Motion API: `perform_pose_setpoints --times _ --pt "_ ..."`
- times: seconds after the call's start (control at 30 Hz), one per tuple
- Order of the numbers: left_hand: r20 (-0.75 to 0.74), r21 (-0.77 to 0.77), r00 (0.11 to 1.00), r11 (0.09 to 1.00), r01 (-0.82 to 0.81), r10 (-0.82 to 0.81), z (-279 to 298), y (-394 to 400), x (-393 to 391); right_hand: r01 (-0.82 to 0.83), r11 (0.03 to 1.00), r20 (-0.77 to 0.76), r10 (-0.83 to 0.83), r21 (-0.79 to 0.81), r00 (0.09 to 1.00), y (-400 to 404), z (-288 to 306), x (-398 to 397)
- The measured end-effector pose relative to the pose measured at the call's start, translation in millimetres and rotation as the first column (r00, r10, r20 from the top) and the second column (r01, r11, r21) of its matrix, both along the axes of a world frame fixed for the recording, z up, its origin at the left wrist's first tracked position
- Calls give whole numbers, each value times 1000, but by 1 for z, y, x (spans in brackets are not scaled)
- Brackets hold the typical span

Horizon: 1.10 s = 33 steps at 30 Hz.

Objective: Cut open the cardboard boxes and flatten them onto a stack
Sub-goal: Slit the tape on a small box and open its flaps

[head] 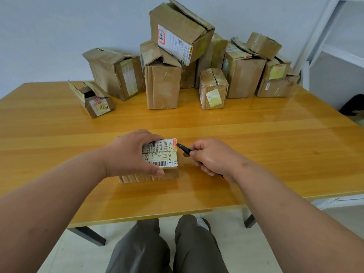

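Counting boxes (163, 83) (about twelve)

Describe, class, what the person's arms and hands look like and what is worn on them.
Both forearms are bare right up to the frame edge, with no sleeves in view. The left hand and right hand wear no gloves, rings, watch or bracelet. A few small marks show on each forearm. The only clothing visible is the grey trousers below the table.

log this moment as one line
left hand: holds small labelled cardboard box | right hand: grips black cutter, tip at box edge
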<state>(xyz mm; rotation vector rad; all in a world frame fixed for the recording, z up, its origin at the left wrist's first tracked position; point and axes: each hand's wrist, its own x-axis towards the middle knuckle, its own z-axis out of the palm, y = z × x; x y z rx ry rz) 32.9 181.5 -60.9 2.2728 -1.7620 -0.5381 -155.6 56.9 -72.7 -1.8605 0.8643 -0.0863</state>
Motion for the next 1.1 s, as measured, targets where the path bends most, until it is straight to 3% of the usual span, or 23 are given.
perform_pose_setpoints --times 0.6,0.93,1.1 --pt "20 43 1000 999 8 -8 0 -1 0 -57 987 -52 50 -152 997 7 -2 -8" --pt "28 68 1000 998 -7 5 3 -2 -1 -113 988 -91 104 -103 990 12 5 -20" --pt "23 101 999 994 -47 45 5 -3 -3 -114 993 -111 114 8 987 6 17 -26"
